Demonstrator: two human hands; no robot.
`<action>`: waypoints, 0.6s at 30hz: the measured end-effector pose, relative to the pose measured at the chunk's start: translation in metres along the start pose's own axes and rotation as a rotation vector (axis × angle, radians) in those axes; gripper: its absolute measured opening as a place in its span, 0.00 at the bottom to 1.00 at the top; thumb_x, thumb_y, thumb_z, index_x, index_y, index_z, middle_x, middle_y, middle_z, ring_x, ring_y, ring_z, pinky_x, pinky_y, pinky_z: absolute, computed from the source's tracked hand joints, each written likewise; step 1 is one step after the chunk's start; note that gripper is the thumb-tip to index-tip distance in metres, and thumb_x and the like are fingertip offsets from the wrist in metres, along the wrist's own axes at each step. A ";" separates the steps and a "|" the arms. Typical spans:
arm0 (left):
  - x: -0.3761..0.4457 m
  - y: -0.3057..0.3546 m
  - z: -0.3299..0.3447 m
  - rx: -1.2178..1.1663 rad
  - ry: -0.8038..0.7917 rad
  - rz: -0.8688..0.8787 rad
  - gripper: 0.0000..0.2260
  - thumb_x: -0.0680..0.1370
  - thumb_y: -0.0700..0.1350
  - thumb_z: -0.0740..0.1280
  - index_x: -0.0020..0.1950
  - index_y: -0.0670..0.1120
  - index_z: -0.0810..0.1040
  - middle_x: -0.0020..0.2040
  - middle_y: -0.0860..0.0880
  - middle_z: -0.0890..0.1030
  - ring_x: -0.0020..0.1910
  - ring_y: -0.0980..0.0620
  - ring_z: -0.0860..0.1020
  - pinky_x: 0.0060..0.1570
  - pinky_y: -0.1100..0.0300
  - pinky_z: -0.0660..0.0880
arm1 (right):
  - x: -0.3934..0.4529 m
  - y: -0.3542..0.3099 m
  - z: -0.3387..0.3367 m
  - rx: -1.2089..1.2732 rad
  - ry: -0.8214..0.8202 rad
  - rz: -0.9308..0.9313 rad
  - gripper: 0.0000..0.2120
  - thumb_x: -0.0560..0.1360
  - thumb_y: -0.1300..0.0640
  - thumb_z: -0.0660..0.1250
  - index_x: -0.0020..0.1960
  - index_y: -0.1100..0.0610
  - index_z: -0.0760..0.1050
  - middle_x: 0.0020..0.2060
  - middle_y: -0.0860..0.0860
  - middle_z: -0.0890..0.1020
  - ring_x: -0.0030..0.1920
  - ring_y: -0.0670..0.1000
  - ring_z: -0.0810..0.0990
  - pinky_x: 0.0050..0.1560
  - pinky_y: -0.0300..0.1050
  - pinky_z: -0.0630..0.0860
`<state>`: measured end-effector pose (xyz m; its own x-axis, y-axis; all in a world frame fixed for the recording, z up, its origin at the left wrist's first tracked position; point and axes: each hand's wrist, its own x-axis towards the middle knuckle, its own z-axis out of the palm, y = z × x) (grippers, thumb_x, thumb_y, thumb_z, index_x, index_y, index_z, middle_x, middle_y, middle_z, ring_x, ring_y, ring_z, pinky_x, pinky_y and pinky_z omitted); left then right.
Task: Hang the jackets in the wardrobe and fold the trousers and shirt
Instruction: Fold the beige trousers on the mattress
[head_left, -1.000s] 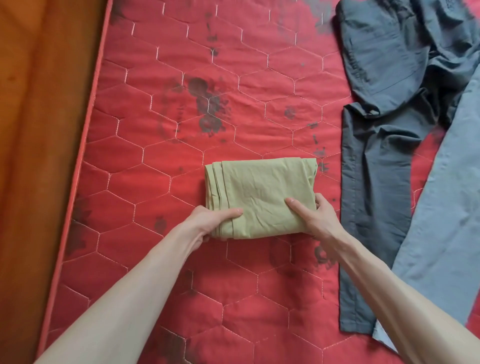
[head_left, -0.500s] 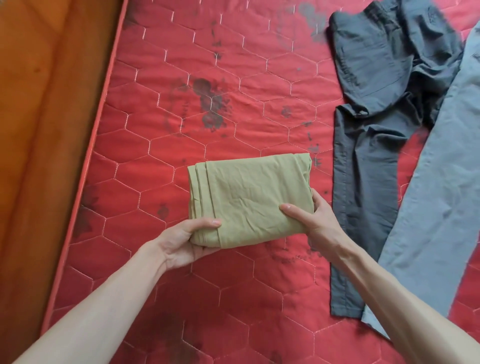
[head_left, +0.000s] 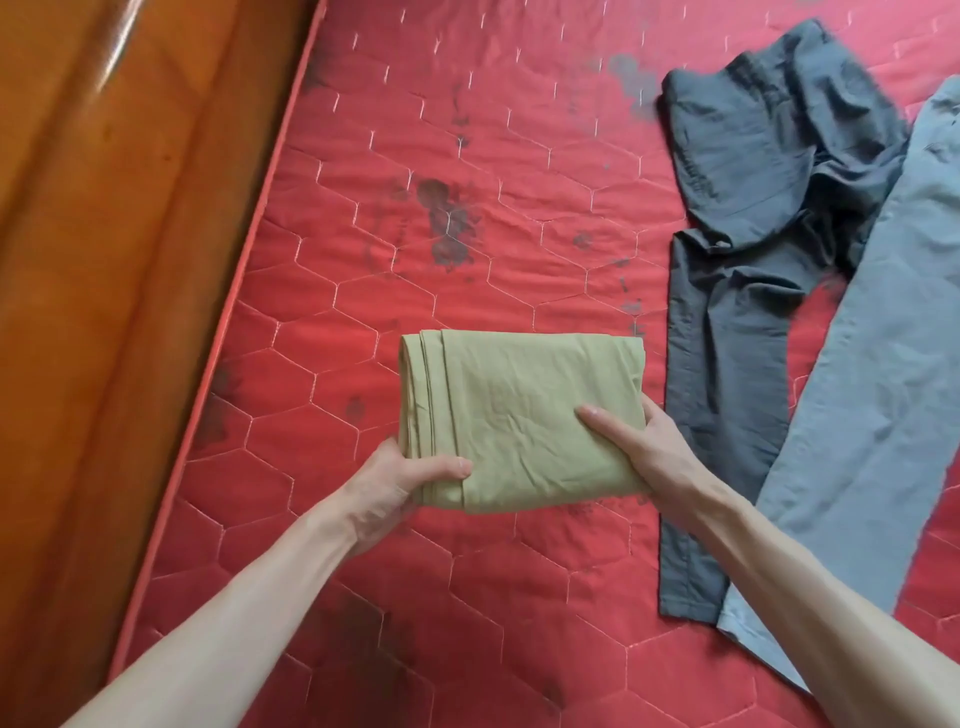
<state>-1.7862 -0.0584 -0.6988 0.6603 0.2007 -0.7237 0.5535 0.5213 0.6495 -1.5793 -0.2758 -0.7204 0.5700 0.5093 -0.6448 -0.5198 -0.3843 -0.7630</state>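
A folded olive-green garment (head_left: 519, 410) is held a little above the red quilted mattress (head_left: 467, 156). My left hand (head_left: 395, 483) grips its near left corner, thumb on top. My right hand (head_left: 644, 447) grips its near right edge, thumb on top and fingers hidden underneath. To the right, dark grey trousers (head_left: 737, 312) lie spread on the mattress. Light grey-blue trousers (head_left: 883, 395) lie beside them at the right edge, overlapping the dark leg's hem.
A polished wooden bed frame (head_left: 104, 312) runs along the mattress's left side. The mattress cover has dark stains (head_left: 447, 223) near its middle.
Both hands have lifted the folded green garment off the mattress and brought it slightly left and toward me. The trousers have not moved.
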 end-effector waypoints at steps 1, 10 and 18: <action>-0.007 0.005 0.002 -0.022 -0.002 0.007 0.31 0.66 0.43 0.81 0.68 0.43 0.78 0.61 0.42 0.85 0.61 0.43 0.84 0.54 0.52 0.83 | -0.011 -0.006 0.001 0.017 0.009 -0.045 0.35 0.62 0.39 0.85 0.65 0.47 0.79 0.57 0.49 0.87 0.55 0.53 0.88 0.47 0.47 0.84; -0.120 0.087 0.044 -0.203 0.072 0.039 0.34 0.65 0.56 0.82 0.67 0.44 0.82 0.61 0.43 0.86 0.59 0.44 0.85 0.47 0.55 0.84 | -0.138 -0.127 0.014 0.018 -0.007 -0.233 0.30 0.65 0.46 0.84 0.64 0.43 0.78 0.58 0.47 0.86 0.58 0.50 0.87 0.52 0.42 0.83; -0.270 0.175 0.091 -0.154 0.146 0.250 0.32 0.64 0.56 0.83 0.64 0.45 0.82 0.59 0.43 0.86 0.58 0.43 0.85 0.53 0.49 0.84 | -0.281 -0.248 0.027 -0.006 -0.069 -0.210 0.35 0.64 0.49 0.84 0.68 0.51 0.74 0.58 0.52 0.87 0.58 0.54 0.86 0.51 0.44 0.83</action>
<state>-1.8216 -0.0966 -0.3681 0.6803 0.4489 -0.5794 0.2928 0.5582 0.7763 -1.6272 -0.3030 -0.3486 0.6206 0.6300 -0.4669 -0.3901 -0.2685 -0.8808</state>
